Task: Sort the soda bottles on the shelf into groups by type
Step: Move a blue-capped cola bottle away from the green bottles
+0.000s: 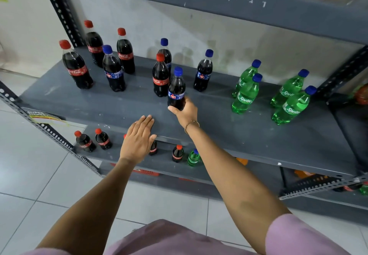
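Observation:
On the grey shelf (229, 119) stand mixed soda bottles. My right hand (186, 110) grips the base of a blue-capped cola bottle (176, 88) at the middle, beside a red-capped Coca-Cola bottle (160, 75). My left hand (139, 137) lies flat and open on the shelf's front edge. Three Coca-Cola bottles (76, 65) stand at the left with one blue-capped cola (113, 69) among them. Two more blue-capped colas (203, 71) stand behind the middle. Several green Sprite bottles (247, 93) are grouped at the right.
The lower shelf (123, 165) holds small Coca-Cola bottles (85, 141) and a small green bottle (193, 157). An upper shelf (219, 1) overhangs the bottles. Slotted metal posts (59, 9) frame the corners. Orange and red items sit at the far right.

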`<action>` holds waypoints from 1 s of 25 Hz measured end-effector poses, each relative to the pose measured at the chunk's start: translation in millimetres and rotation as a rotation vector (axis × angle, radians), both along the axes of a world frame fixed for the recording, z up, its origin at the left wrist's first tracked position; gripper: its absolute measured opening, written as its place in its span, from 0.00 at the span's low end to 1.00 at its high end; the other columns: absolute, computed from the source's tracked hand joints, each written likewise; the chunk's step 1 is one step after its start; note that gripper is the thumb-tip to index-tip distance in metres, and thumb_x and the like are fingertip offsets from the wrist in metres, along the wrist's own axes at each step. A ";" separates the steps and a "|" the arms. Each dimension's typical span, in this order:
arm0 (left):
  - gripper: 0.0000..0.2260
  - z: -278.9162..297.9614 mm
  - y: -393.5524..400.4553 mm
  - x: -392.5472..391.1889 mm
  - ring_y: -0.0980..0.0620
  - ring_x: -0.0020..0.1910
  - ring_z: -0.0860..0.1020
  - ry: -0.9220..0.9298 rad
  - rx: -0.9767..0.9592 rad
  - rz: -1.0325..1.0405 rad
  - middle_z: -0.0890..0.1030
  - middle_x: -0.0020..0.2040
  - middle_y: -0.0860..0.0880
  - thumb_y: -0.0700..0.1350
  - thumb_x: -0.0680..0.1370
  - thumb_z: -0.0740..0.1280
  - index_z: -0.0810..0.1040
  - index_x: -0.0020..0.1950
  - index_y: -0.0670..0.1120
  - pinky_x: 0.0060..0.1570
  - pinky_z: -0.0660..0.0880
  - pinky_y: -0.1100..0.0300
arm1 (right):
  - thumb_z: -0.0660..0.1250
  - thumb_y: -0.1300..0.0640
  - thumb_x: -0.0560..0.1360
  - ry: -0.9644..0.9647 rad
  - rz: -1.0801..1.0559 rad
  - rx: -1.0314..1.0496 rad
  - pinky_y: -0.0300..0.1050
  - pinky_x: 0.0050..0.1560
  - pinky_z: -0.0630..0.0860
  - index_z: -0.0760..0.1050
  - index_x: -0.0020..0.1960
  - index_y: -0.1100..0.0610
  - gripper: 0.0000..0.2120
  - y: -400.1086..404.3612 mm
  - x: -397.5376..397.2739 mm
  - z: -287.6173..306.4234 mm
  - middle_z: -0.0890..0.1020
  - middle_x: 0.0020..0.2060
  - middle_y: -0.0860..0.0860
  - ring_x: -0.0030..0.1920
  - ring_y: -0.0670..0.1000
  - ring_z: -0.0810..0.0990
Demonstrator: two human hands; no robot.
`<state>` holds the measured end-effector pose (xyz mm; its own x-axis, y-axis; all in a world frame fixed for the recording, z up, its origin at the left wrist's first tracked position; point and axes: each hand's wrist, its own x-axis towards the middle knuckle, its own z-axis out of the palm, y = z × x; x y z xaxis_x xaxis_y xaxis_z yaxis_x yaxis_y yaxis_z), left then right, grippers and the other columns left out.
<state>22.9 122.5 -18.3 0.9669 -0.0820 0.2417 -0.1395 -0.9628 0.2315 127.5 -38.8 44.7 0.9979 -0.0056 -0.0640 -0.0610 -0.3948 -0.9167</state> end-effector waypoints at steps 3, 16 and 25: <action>0.27 0.3 -0.9 0.0 0.42 0.70 0.67 0.002 -0.005 -0.002 0.71 0.70 0.41 0.54 0.82 0.44 0.68 0.69 0.37 0.69 0.61 0.47 | 0.74 0.58 0.66 -0.016 -0.022 0.005 0.41 0.49 0.73 0.74 0.54 0.60 0.18 -5.3 0.9 -2.7 0.82 0.51 0.58 0.51 0.55 0.80; 0.29 1.8 -1.9 -0.8 0.44 0.73 0.63 0.024 0.009 0.009 0.68 0.72 0.42 0.56 0.81 0.41 0.66 0.71 0.38 0.71 0.59 0.48 | 0.75 0.58 0.65 -0.036 -0.172 -0.158 0.41 0.48 0.71 0.75 0.52 0.64 0.19 -58.1 31.6 2.2 0.76 0.54 0.61 0.51 0.57 0.77; 0.28 4.2 -1.6 -2.5 0.44 0.73 0.63 0.009 0.024 0.011 0.68 0.72 0.42 0.55 0.82 0.42 0.66 0.71 0.39 0.71 0.60 0.48 | 0.75 0.60 0.65 -0.019 -0.187 -0.106 0.49 0.59 0.72 0.70 0.58 0.65 0.25 -56.9 20.5 4.6 0.73 0.58 0.62 0.57 0.59 0.75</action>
<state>20.4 120.9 -14.0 0.9700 -0.0769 0.2308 -0.1268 -0.9695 0.2097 148.1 -95.6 49.3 0.9799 -0.1964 -0.0344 -0.1254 -0.4729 -0.8721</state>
